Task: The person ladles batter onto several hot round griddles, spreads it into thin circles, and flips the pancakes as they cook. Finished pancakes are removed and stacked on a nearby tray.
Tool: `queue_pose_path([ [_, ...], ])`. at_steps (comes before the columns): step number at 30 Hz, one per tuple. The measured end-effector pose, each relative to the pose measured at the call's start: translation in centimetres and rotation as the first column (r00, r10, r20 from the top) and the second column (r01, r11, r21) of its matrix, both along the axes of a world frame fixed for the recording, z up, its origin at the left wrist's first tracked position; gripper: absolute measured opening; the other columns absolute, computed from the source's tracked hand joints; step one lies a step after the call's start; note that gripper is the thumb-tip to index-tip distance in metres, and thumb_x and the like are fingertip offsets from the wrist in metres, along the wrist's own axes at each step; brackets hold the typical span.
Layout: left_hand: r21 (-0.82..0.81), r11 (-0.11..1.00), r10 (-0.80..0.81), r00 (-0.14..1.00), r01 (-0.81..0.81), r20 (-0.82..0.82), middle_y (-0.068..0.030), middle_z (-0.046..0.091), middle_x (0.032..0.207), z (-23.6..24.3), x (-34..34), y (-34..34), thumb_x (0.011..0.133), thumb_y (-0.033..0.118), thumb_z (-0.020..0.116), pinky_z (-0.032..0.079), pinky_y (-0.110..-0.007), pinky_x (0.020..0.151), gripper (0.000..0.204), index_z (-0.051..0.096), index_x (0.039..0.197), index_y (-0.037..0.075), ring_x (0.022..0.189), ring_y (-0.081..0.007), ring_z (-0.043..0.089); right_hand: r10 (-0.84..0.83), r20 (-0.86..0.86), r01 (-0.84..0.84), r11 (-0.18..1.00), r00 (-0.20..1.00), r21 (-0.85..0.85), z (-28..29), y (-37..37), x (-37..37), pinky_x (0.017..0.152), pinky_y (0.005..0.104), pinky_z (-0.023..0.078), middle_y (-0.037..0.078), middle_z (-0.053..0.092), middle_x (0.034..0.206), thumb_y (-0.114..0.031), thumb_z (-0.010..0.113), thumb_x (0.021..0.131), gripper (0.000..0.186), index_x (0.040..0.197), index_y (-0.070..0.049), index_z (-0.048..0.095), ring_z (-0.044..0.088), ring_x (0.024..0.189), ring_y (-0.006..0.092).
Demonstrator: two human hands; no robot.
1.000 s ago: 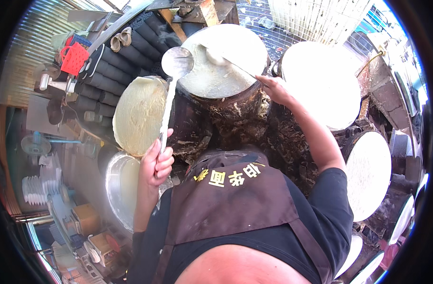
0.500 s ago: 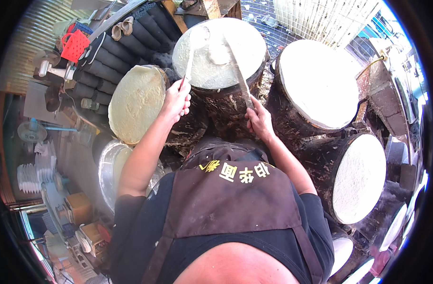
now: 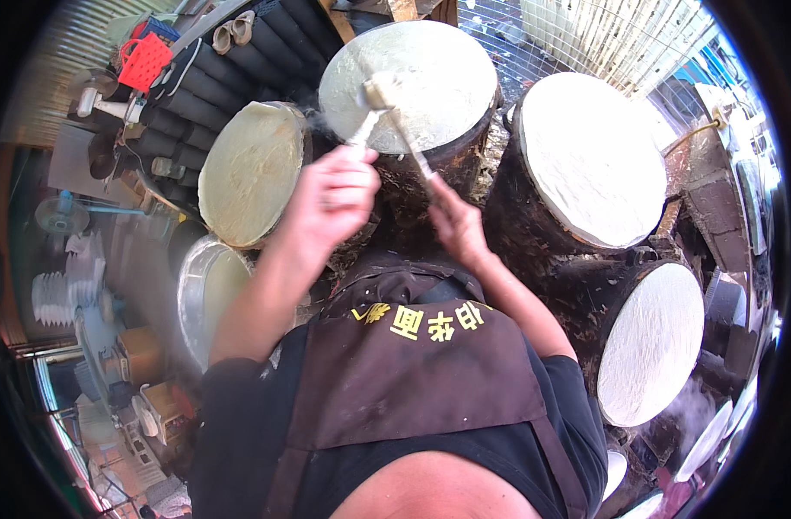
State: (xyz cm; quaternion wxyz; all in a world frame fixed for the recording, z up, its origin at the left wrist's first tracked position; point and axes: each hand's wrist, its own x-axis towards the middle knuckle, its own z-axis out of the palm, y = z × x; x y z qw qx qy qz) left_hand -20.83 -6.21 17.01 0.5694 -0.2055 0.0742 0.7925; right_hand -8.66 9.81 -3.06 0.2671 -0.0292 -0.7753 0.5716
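Evenly, it seems, batter must be spread over the round pale steaming drum top (image 3: 430, 82), where a long-handled ladle (image 3: 371, 108) is gripped by the left hand (image 3: 331, 203) and a thin stick (image 3: 413, 147) by the right hand (image 3: 454, 227).

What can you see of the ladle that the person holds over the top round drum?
The ladle looks like pale metal, with a long thin handle and a small round bowl. The left hand grips the lower handle, so the ladle slants up and to the right. Its bowl sits over the pale, wet-looking sheet on the top drum, near the centre; whether it touches is unclear. A thin stick held by the right hand meets it at the bowl.
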Motion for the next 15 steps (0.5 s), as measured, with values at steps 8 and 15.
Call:
queue_pose_path([
  [8,-0.051,0.99,0.114,0.959,-0.132,-0.26,-0.0007,0.036,0.072,3.0,4.2,-8.5,0.105,0.026,0.032,0.042,-0.022,0.033,0.045,0.028,0.145,0.006,0.049,-0.0052,0.039,-0.305,0.372,0.008,0.782,0.877,0.623,2.5,6.5,-1.4,0.061,0.0475,0.05,0.023,0.059,0.086,-0.005,0.053,0.084,0.054,0.137,-0.017,0.048,0.063,0.069,0.0406],
  [15,-0.002,0.994,0.103,0.984,-0.105,-0.147,-0.0024,0.037,0.073,1.9,6.8,-13.2,0.105,0.027,0.028,0.041,-0.024,0.035,0.049,0.016,0.15,0.01,0.049,-0.007,0.041,-0.09,0.463,-0.211,0.803,0.882,0.558,3.1,4.7,2.1,0.062,0.0463,0.05,0.02,0.055,0.083,-0.001,0.054,0.08,0.062,0.137,-0.023,0.048,0.061,0.069,0.0369],
])
